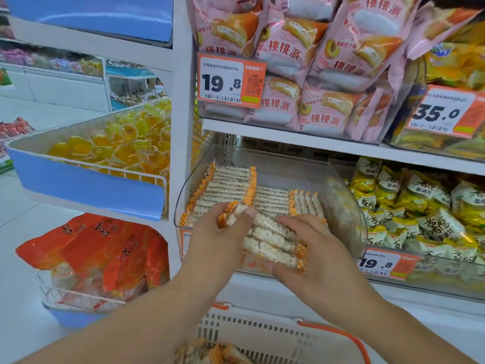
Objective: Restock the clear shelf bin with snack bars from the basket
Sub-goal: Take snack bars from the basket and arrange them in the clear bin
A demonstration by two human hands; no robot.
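- We see a small stack of white puffed-rice snack bars in clear wrappers with orange checked ends [267,240] held between both hands, right at the front edge of the clear plastic shelf bin [341,206]
- Our left hand [217,237] has its grip closed on the stack's left end, thumb on top and fingers curled round the orange wrapper ends
- Our right hand [315,253] cups the stack's right end, fingers laid over the top and the thumb underneath, so that grip holds the bars too
- Inside the bin, rows of the same bars [225,190] stand on edge, a long row at the left and shorter rows at the right
- Below our forearms sits a white slotted plastic basket with orange handles [262,329], with more wrapped bars [210,353] in its near corner
- An orange price tag reading 19.8 [231,81] hangs on the shelf above, in front of pink cake packets [301,51]
- Yellow and white snack bags [420,206] fill the bin to the right
- To the left, a wire tray holds yellow jelly cups [118,145], and orange packets [99,253] lie in the tray beneath
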